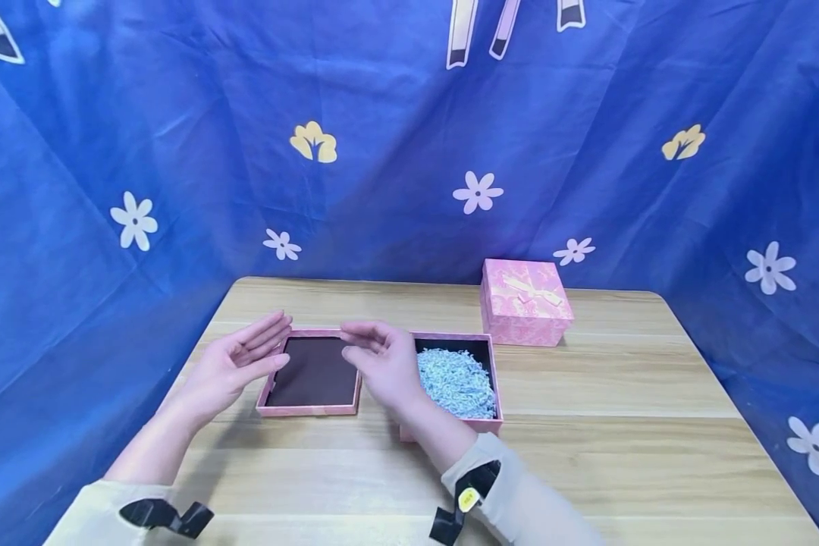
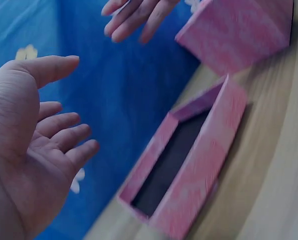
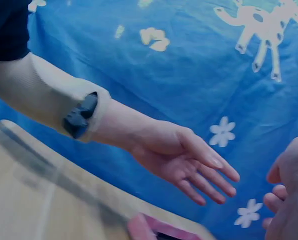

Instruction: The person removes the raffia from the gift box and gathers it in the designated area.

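Wood-grain table (image 1: 621, 470); closed pink box (image 1: 524, 315) with bow (image 1: 531, 292) near back edge; blue flower-patterned cloth (image 1: 382, 212) behind.

On the table (image 1: 621, 462), the lid (image 1: 314, 371) lies left of the uncovered box (image 1: 457, 344), which has shredded paper (image 1: 456, 385) in it. Behind these 2, rightward, stands the lidded box (image 1: 527, 303).

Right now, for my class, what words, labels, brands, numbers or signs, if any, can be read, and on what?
No text can be read.
Yellow sticker on the right wrist's black strap: dark marks, too small to read.
Shallow pink tray, open pink box, closed pink box, blue cloth: no lettering visible.
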`<state>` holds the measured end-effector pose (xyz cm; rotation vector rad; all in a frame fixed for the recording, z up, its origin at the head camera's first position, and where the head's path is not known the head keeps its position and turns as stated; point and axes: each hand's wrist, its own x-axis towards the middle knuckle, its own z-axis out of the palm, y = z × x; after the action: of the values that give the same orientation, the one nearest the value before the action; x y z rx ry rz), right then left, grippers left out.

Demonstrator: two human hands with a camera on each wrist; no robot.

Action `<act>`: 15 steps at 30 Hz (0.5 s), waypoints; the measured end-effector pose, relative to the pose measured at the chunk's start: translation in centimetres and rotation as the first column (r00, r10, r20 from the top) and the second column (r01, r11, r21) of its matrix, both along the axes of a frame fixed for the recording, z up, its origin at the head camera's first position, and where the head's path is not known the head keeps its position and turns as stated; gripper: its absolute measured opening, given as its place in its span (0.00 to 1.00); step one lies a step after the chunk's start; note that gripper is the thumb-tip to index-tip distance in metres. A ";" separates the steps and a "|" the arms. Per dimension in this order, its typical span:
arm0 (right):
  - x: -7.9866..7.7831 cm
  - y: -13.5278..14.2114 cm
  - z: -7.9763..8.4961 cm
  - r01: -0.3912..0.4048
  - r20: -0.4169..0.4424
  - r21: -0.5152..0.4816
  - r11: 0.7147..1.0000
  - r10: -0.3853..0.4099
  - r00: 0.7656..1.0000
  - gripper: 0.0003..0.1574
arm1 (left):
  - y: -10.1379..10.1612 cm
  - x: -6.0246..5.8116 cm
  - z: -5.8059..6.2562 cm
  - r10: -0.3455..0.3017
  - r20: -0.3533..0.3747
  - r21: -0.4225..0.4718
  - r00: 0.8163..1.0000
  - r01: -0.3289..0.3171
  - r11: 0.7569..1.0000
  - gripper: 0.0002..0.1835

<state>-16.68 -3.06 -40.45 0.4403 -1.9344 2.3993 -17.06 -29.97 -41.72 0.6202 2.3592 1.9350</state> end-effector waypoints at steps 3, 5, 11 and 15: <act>-0.9 1.6 0.9 -0.029 -0.016 0.007 1.000 0.030 0.999 0.19 | 1.9 0.0 0.9 0.003 -0.028 -0.022 1.000 -0.004 1.000 0.39; -1.5 2.8 1.3 -0.032 -0.032 0.020 0.999 0.033 0.999 0.19 | 3.1 0.1 1.3 -0.001 -0.043 -0.033 0.999 -0.001 0.999 0.40; -3.2 6.5 1.9 -0.056 -0.081 0.068 0.996 0.062 0.995 0.18 | 6.5 0.3 2.0 -0.014 -0.066 -0.100 0.998 0.007 0.995 0.43; -3.9 9.1 2.0 -0.085 -0.091 0.124 0.989 0.097 0.991 0.18 | 8.8 0.5 2.1 -0.012 -0.080 -0.143 0.997 0.000 0.990 0.46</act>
<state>-20.56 6.01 -38.47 0.6513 -2.0664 2.2730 -16.58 -21.20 -39.63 0.7061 2.5128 1.7503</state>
